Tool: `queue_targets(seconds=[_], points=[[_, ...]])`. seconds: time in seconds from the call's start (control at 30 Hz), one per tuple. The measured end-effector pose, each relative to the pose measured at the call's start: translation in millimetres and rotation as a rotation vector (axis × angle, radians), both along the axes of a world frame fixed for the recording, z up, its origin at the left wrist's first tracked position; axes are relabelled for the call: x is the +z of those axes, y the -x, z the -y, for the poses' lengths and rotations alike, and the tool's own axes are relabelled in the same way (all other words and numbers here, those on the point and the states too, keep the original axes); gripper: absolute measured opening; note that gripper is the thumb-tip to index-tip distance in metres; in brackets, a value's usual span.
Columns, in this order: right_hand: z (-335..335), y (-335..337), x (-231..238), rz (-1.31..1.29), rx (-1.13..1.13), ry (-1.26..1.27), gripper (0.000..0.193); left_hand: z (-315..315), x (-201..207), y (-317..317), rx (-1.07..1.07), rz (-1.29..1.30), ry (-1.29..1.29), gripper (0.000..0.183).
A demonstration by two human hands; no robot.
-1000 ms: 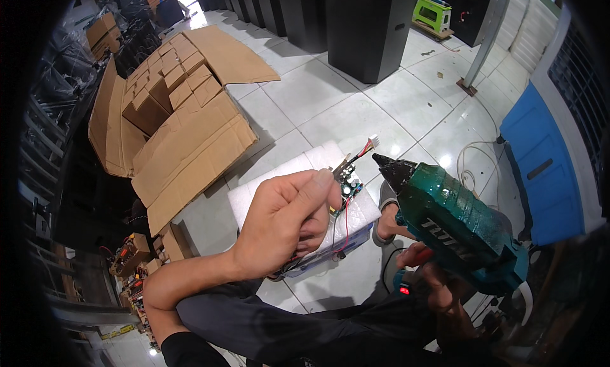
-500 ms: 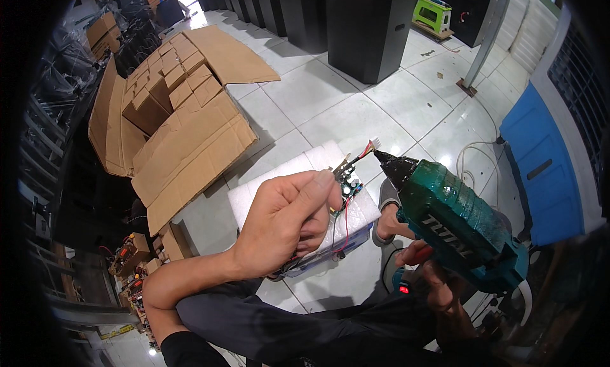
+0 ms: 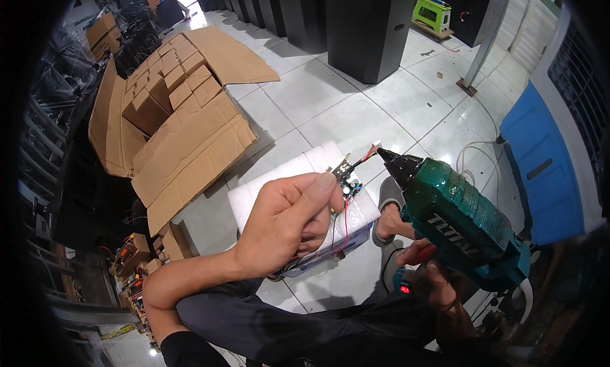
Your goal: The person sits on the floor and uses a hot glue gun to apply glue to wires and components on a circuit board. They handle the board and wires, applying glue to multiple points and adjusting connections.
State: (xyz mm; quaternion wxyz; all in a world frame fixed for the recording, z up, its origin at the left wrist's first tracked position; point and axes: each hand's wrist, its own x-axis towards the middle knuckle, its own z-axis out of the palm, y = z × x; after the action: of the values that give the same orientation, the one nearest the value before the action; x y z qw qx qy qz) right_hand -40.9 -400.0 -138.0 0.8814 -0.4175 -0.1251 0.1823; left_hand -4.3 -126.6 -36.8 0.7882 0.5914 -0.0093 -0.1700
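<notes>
My left hand [image 3: 289,211] is closed in a pinch on a short bundle of coloured wires [image 3: 362,160] with a white plug connector [image 3: 377,144] at its end. In my right hand [image 3: 440,283] is a green hot glue gun [image 3: 460,217], gripped by its handle, with a red light showing low on it. The gun's black nozzle [image 3: 401,166] points left, its tip at or very close to the connector. Beneath my left hand a small circuit board [image 3: 351,188] with thin red and black wires rests on white foam [image 3: 254,192]; my fingers hide part of it.
An open carton [image 3: 194,151] holding many small boxes lies at the left. Tall black cabinets [image 3: 365,33] stand at the back. A blue and white case [image 3: 537,163] is at the right, near a white cable [image 3: 467,160]. Assorted circuit boards [image 3: 130,252] sit at lower left.
The connector has turned and dipped slightly. The glue gun has shifted a little to the right, its tip still beside the connector. My left hand stays almost in place.
</notes>
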Motion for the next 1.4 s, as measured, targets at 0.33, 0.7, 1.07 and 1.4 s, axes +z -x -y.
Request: queue_targets(seconds=[0.33, 0.7, 1.07, 1.4], points=[[1, 0, 3, 0.226, -0.01, 0.246, 0.038, 0, 1, 0, 0.012, -0.004, 0.001, 0.038], [1, 2, 5, 0.27, -0.029, 0.328, 0.042, 1, 2, 0, 0.007, -0.007, -0.015, 0.038], [3, 3, 0, 0.301, -0.034, 0.331, 0.051, 0, 0, 1, -0.008, 0.023, -0.017, 0.038], [5, 7, 2, 0.132, 0.013, 0.452, 0.059, 2, -2, 1, 0.122, 0.104, -0.117, 0.024]])
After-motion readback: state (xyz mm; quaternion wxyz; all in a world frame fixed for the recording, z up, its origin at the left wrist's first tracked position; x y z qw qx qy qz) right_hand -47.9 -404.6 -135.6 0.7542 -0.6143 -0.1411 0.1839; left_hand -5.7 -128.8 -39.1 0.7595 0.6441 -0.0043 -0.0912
